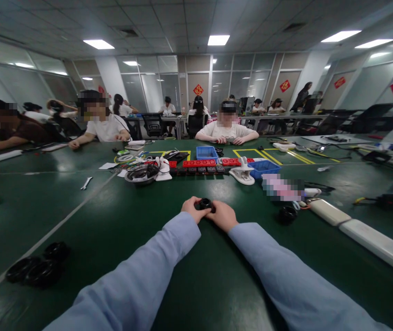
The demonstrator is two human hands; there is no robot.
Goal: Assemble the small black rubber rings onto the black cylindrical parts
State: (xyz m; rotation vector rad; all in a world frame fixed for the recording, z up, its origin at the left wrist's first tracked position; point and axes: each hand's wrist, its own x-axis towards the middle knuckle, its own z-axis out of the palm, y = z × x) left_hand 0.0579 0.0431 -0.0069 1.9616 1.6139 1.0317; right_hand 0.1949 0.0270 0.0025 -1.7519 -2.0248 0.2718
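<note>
In front of me, over the green table, both my hands hold one glossy black ring (pixel 205 202); it may be a roll of tape, but I cannot tell for sure. My left hand (pixel 195 210) grips it from the left, thumb on the near side. From the right, the fingers of my right hand (pixel 224 215) close on it, partly hiding its edge. A similar black ring (pixel 287 214) lies on the table to the right. Several more rings (pixel 42 265) sit together at the lower left.
Ahead stand blue baskets (pixel 264 168), a red-and-black row of parts (pixel 199 168), white clamps (pixel 242 174) and a cable pile (pixel 143 172). A wrench (pixel 86 183) lies left. White power strips (pixel 378 241) run along the right. A person (pixel 227 126) sits opposite; others sit around.
</note>
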